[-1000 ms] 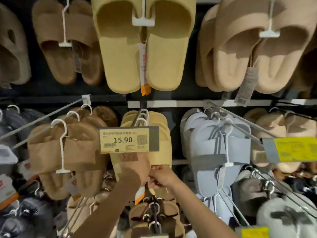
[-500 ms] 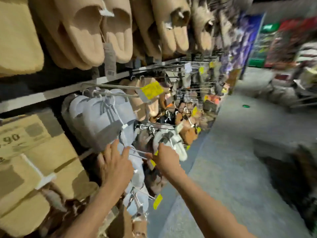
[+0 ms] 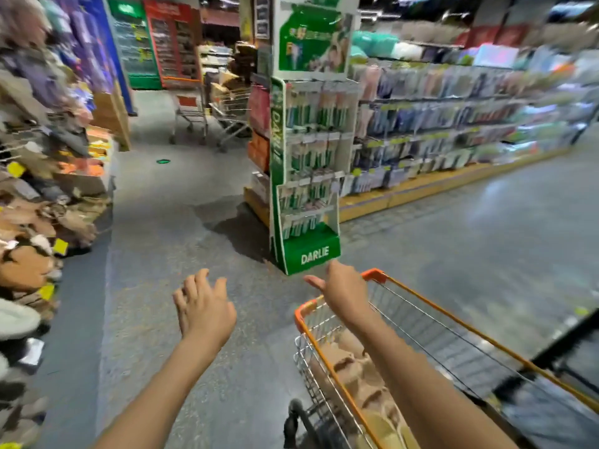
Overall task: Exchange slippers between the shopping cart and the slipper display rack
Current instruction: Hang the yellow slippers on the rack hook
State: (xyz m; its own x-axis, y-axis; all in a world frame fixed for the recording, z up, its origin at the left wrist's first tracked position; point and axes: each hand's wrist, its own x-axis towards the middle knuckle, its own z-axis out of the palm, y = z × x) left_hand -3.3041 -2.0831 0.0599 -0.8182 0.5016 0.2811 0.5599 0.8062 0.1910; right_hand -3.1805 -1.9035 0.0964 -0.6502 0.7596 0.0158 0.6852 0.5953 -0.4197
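So the orange-rimmed shopping cart (image 3: 431,322) sits at the lower right of the aisle, and everything else is easiest to place off that. Inside its wire basket there's a heap of tan slippers (image 3: 353,367) with a yellowish pair (image 3: 385,427) nearer the person, all lying loose on the basket floor. The right hand (image 3: 343,291) is up over the cart's far front corner, thumb stuck out to the side, fingers pointing away; it looks like it's holding nothing, but I honestly can't tell if it's touching the rim or just above it. The left hand (image 3: 204,306) is out to the left of the cart over bare floor, fingers spread and slightly bent, gripping nothing at all.

Well off to the left of the cart, across the grey floor (image 3: 181,196), is the slipper display rack (image 3: 35,202), crammed with brown, beige and grey pairs plus little yellow price tags. It's pretty smeared so I can't pick out single pairs.

Just beyond the cart's front corner stands a green DARLIE stand (image 3: 308,176) hung with packets. To the right of that a long shelf (image 3: 460,124) of packaged goods runs alongside the cart's far side. Further back past the stand are two more carts (image 3: 210,111).
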